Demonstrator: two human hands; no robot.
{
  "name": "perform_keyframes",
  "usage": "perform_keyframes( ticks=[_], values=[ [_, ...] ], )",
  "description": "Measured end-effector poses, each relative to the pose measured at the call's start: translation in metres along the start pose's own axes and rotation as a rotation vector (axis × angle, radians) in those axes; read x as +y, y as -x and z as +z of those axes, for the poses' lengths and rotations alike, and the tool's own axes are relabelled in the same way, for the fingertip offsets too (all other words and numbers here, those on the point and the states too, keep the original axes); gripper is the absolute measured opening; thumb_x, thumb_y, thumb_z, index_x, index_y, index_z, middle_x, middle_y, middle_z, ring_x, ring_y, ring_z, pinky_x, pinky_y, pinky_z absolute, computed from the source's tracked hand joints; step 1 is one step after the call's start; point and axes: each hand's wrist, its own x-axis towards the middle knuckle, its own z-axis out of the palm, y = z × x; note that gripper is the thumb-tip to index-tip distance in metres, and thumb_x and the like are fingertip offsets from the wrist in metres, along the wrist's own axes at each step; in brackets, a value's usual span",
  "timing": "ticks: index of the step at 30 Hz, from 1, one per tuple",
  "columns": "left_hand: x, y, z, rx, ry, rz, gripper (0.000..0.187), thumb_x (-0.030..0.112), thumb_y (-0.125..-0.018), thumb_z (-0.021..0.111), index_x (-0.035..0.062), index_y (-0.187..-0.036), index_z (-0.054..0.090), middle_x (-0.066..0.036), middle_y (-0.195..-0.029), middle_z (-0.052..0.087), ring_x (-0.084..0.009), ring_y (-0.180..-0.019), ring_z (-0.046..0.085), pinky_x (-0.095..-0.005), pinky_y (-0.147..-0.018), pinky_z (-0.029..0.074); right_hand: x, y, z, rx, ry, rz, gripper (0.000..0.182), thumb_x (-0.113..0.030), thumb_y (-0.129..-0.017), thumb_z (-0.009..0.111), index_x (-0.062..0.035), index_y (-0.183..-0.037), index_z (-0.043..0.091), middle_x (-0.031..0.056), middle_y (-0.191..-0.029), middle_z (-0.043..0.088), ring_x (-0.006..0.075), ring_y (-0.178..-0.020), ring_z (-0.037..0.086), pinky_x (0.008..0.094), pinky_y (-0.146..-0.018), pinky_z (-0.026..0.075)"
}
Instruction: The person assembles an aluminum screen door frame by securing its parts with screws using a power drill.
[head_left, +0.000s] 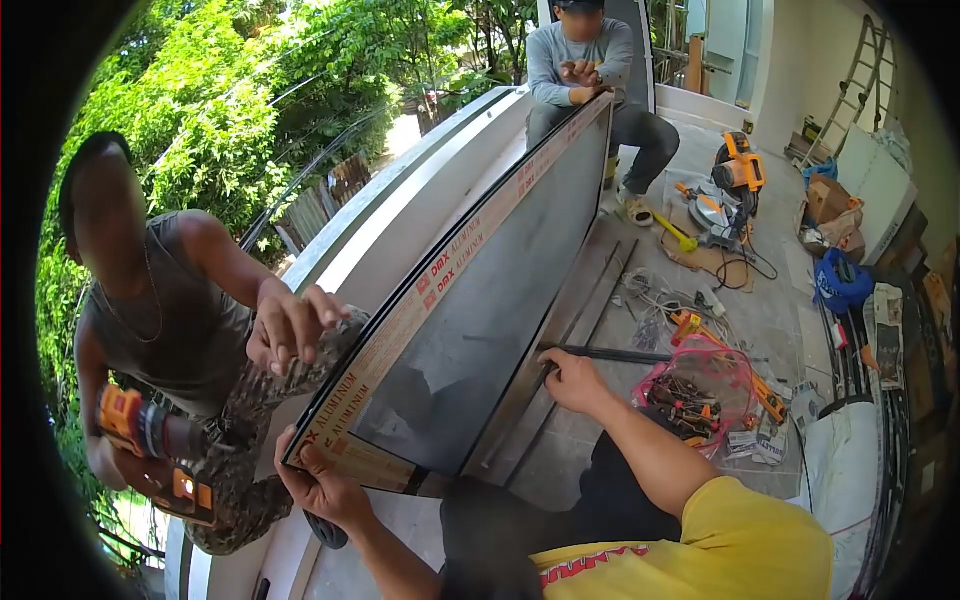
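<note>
A long glass panel in an aluminium frame [440, 285], its edge covered in printed protective tape, stands tilted on its side in front of me. My left hand [325, 487] is closed around the near upper corner of this frame. Lower down, my right hand [578, 382] has its fingers curled at the frame's bottom edge; a dark bar [625, 354] runs to the right just behind it. At left a co-worker holds an orange cordless drill [130, 420] and reaches a free hand [292, 325] over the frame. Another co-worker's hands [585, 80] rest at the far end.
An orange miter saw [738, 165] and a yellow hammer [675, 232] lie on the tiled floor. Nearer are a pink-rimmed bag of tools [705, 390], cables and an orange level [768, 398]. A low white wall [400, 200] runs along the left; a ladder [855, 85] leans at right.
</note>
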Motion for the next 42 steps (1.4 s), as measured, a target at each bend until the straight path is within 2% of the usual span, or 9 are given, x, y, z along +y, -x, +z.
perform_keyframes(
  ticks=[2, 10, 18, 20, 30, 33, 35, 39, 42],
  values=[
    [-0.003, 0.003, -0.001, 0.027, -0.001, 0.032, 0.032, 0.014, -0.103, 0.051, -0.0013, -0.131, 0.049, -0.007, -0.108, 0.060, -0.0129, -0.096, 0.058, -0.0263, -0.088, 0.047, 0.006, -0.001, 0.003, 0.060, -0.012, -0.084, 0.033, -0.012, -0.080, 0.055, -0.0075, -0.111, 0.064, 0.0204, -0.075, 0.065, 0.0378, -0.075, 0.067, 0.0456, -0.069, 0.050],
    [0.008, -0.001, 0.005, -0.020, -0.086, 0.013, 0.030, 0.019, -0.104, 0.051, -0.0014, -0.124, 0.054, -0.007, -0.108, 0.062, -0.0127, -0.096, 0.057, -0.0252, -0.085, 0.047, 0.013, -0.005, 0.011, 0.093, 0.048, -0.110, 0.034, -0.011, -0.080, 0.055, -0.0083, -0.112, 0.064, 0.0214, -0.085, 0.067, 0.0381, -0.084, 0.067, 0.0442, -0.074, 0.051],
    [0.017, 0.004, 0.018, -0.033, -0.019, -0.022, 0.031, 0.018, -0.104, 0.050, -0.0016, -0.128, 0.049, -0.007, -0.108, 0.062, -0.0109, -0.095, 0.059, -0.0249, -0.082, 0.051, 0.009, -0.009, 0.013, 0.019, 0.008, -0.071, 0.029, -0.006, -0.081, 0.056, -0.0055, -0.108, 0.064, 0.0144, -0.077, 0.064, 0.0263, -0.072, 0.063, 0.0369, -0.069, 0.049],
    [0.020, 0.003, 0.018, -0.023, -0.010, -0.049, 0.030, 0.019, -0.104, 0.051, -0.0033, -0.123, 0.054, -0.006, -0.109, 0.062, -0.0108, -0.099, 0.056, -0.0252, -0.090, 0.044, 0.007, -0.009, 0.014, 0.009, 0.040, -0.044, 0.027, -0.007, -0.081, 0.056, -0.0046, -0.106, 0.065, 0.0135, -0.078, 0.065, 0.0251, -0.073, 0.064, 0.0361, -0.070, 0.050],
    [0.014, 0.000, 0.013, -0.070, -0.093, 0.026, 0.032, 0.020, -0.104, 0.052, -0.0028, -0.126, 0.051, -0.006, -0.110, 0.061, -0.0107, -0.098, 0.057, -0.0244, -0.086, 0.047, 0.013, -0.010, 0.020, 0.002, 0.052, -0.041, 0.028, -0.007, -0.082, 0.056, -0.0039, -0.108, 0.064, 0.0140, -0.083, 0.068, 0.0263, -0.077, 0.067, 0.0354, -0.073, 0.051],
    [0.009, 0.000, 0.015, -0.028, -0.078, -0.029, 0.034, 0.021, -0.099, 0.059, -0.0019, -0.123, 0.051, -0.012, -0.098, 0.066, -0.0162, -0.088, 0.063, -0.0282, -0.080, 0.050, 0.017, -0.008, 0.022, 0.028, 0.086, -0.081, 0.028, -0.006, -0.082, 0.056, -0.0042, -0.108, 0.064, 0.0140, -0.085, 0.068, 0.0269, -0.077, 0.067, 0.0354, -0.072, 0.051],
    [0.008, 0.001, 0.016, -0.023, -0.067, -0.038, 0.034, 0.021, -0.099, 0.060, -0.0019, -0.123, 0.052, -0.012, -0.099, 0.066, -0.0169, -0.088, 0.064, -0.0285, -0.080, 0.050, 0.020, -0.004, 0.020, 0.023, 0.086, -0.057, 0.031, -0.007, -0.081, 0.056, -0.0056, -0.111, 0.065, 0.0200, -0.081, 0.066, 0.0335, -0.075, 0.067, 0.0402, -0.070, 0.051],
    [0.014, 0.002, 0.013, -0.049, -0.093, -0.063, 0.034, 0.021, -0.098, 0.062, -0.0014, -0.122, 0.052, -0.013, -0.100, 0.066, -0.0190, -0.088, 0.065, -0.0293, -0.080, 0.050, 0.026, 0.012, 0.012, 0.005, 0.108, 0.016, 0.026, -0.003, -0.082, 0.059, -0.0046, -0.107, 0.063, 0.0150, -0.084, 0.068, 0.0275, -0.074, 0.066, 0.0350, -0.069, 0.050],
    [0.012, 0.001, 0.013, -0.053, -0.085, 0.010, 0.034, 0.020, -0.097, 0.063, -0.0010, -0.121, 0.052, -0.013, -0.100, 0.066, -0.0210, -0.088, 0.065, -0.0301, -0.080, 0.050, 0.034, 0.023, 0.009, 0.030, 0.172, -0.082, 0.024, -0.004, -0.082, 0.065, -0.0041, -0.106, 0.062, 0.0164, -0.082, 0.066, 0.0270, -0.072, 0.066, 0.0356, -0.067, 0.050]
  ],
)
